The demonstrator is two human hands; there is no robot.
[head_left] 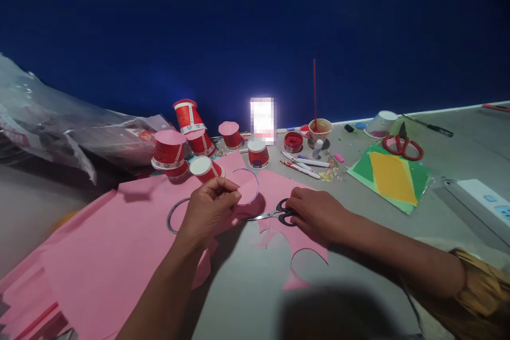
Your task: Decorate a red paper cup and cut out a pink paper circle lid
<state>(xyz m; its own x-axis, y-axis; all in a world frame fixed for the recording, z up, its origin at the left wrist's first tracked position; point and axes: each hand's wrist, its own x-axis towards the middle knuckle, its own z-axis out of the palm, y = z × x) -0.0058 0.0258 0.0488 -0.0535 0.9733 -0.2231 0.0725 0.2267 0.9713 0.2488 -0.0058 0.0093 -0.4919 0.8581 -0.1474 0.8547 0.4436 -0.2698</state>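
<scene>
My left hand [209,206] pinches the raised edge of a pink paper sheet [111,255], where a drawn circle outline [247,186] curves just beyond my fingers. My right hand [316,212] rests on the table with its fingers at the black handles of a pair of scissors [274,215]. The blades lie flat and point left toward the paper. Cut scraps of pink paper [298,247] with round holes lie under and in front of my right hand.
Several red paper cups [187,143], some capped with pink discs, stand behind the sheet. Markers [303,166], a red paint pot [294,142], a cup with a red stick [319,128], red scissors [402,146], green and yellow paper [392,175] and a white power strip [484,204] lie to the right. Crumpled plastic [59,127] is at left.
</scene>
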